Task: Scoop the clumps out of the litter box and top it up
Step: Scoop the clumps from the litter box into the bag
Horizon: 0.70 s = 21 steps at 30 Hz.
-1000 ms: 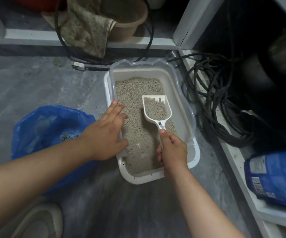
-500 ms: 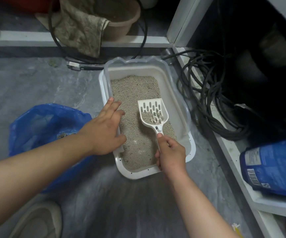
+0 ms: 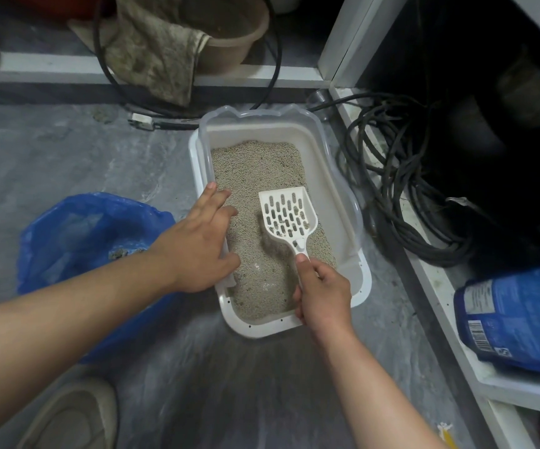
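Right hand fingers clamped on scoop handle at frame centre; left hand, fingers straight, rests on litter box rim.

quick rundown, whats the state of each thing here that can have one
scoop: held above the litter, nearly sifted empty, a few bits left
litter box: open, partly filled with litter
blue bag: open, clumps inside
left hand: fingers straight, resting on the box's left rim
right hand: gripping the scoop's handle
blue litter sack: lying on its side on the shelf
cloth: draped over the basin's rim
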{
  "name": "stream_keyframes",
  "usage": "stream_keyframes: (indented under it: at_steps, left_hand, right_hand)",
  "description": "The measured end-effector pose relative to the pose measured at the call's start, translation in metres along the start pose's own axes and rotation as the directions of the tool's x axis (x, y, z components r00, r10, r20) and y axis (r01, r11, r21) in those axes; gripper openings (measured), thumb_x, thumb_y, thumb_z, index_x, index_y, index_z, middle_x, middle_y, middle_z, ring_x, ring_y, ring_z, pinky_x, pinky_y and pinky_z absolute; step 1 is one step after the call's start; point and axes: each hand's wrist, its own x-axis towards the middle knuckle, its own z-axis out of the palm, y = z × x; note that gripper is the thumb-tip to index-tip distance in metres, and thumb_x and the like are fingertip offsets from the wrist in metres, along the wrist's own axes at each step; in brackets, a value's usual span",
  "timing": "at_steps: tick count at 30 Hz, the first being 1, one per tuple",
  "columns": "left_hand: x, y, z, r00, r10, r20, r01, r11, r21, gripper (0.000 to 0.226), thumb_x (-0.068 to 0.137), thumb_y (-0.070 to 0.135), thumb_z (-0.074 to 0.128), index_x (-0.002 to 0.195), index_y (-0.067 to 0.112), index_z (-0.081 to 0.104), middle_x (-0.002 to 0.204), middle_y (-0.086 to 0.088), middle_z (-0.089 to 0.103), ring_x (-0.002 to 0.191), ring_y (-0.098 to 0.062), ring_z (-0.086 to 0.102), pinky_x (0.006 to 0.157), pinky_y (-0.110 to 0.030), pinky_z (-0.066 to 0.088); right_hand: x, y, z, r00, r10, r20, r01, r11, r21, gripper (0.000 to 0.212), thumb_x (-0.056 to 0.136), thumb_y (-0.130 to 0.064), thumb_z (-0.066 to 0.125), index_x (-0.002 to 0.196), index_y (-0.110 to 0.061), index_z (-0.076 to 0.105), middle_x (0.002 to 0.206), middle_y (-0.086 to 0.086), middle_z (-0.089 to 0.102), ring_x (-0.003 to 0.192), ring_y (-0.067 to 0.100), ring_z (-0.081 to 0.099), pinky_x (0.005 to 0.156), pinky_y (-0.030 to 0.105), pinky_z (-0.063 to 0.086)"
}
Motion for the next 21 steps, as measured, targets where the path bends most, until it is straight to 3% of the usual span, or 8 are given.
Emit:
stream_keyframes:
  at_steps: [21]
  left_hand:
    - [-0.001,0.000,0.001,1.000,0.007,-0.010,-0.007,1.000,0.007,0.077,0.089,0.040,0.057,0.154,0.018,0.021,0.169,0.003,-0.010,0.150,-0.012,-0.028,0.126,-0.048,0.011]
  right_hand:
    - [-0.011,-0.005,-0.004,1.000,-0.003,-0.013,0.003,1.000,0.003,0.028,0.098,-0.030,0.061,0.074,-0.015,0.062,0.053,0.014,0.045,0.037,0.018,0.038,0.036,0.018,0.032]
